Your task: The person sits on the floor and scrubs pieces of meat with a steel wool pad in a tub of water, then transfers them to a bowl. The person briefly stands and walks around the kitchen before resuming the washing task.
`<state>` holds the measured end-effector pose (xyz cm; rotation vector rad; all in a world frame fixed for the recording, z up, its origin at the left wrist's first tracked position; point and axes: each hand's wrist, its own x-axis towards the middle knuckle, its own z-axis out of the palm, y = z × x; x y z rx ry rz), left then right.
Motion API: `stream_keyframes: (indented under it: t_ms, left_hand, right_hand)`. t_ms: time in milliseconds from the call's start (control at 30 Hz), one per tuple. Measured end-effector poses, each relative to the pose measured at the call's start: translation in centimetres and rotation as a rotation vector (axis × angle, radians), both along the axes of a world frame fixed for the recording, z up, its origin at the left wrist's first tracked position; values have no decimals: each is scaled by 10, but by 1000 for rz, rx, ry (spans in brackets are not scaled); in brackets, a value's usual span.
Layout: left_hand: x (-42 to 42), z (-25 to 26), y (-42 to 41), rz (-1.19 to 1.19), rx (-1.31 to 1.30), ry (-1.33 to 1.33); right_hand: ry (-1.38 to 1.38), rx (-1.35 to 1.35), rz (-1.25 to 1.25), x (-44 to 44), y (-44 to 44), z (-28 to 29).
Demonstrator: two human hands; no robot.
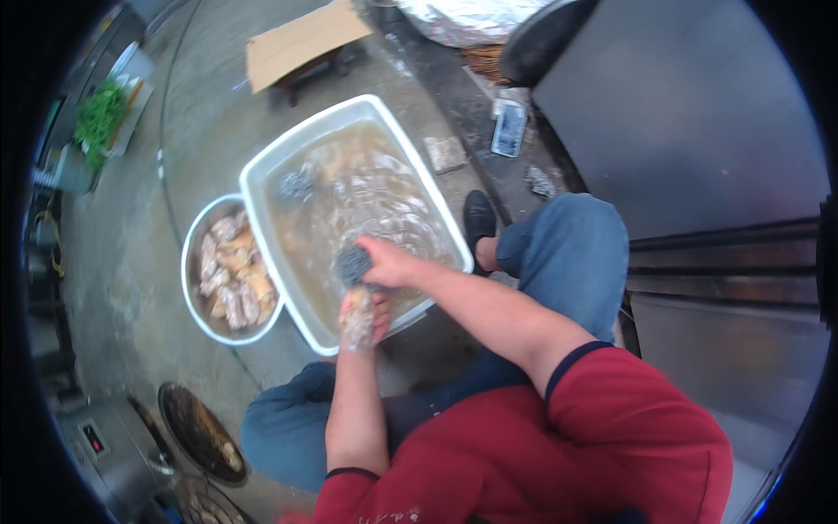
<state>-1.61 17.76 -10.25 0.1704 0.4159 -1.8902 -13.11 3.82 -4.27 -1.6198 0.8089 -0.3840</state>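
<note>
My right hand (393,262) grips a grey steel-wool scouring pad (354,264) over a white plastic tub (330,347) of murky brown water. Just below it, in the picture, my left hand (380,318) holds a pale and tan piece of raw meat (359,321) near the tub's close edge. The pad is right beside the upper end of the piece; whether they touch is unclear. Another scouring pad (296,186) lies in the water towards the far left corner. Ripples spread over the surface, and whatever lies deeper is hidden by the cloudy water.
A round metal basin (190,281) of similar meat pieces stands against the tub's left side. Beyond the tub, cardboard (308,42) covers a low stool. A phone (509,128) lies on the ledge at right, near a stone block (445,154). A round pan (201,432) lies lower left.
</note>
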Motion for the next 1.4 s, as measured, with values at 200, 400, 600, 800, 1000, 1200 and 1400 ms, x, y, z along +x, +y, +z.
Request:
stream_keyframes:
  t_ms: [200, 400, 600, 800, 1000, 1200, 1400]
  left_hand:
    - [-5, 11, -12, -134, 12, -259]
    - [6, 30, -10, -62, 45, -373]
    - [1, 57, -24, 105, -108, -244]
    - [0, 51, -23, 174, -107, -193]
    - [2, 35, -28, 213, -17, -723]
    - [3, 58, -44, 342, 10, -1151]
    - [4, 64, -47, 413, 128, -1364]
  right_hand:
    - [285, -18, -83, 14, -7, 12]
    - [-134, 555, -375, 9, -37, 5]
    - [-245, 553, -331, -23, -64, 41]
    - [-210, 330, -6, -8, -49, 58]
    - [-134, 160, -36, -5, -36, 64]
    - [-206, 446, -331, -13, -46, 36]
    - [-250, 557, -419, -8, -40, 32]
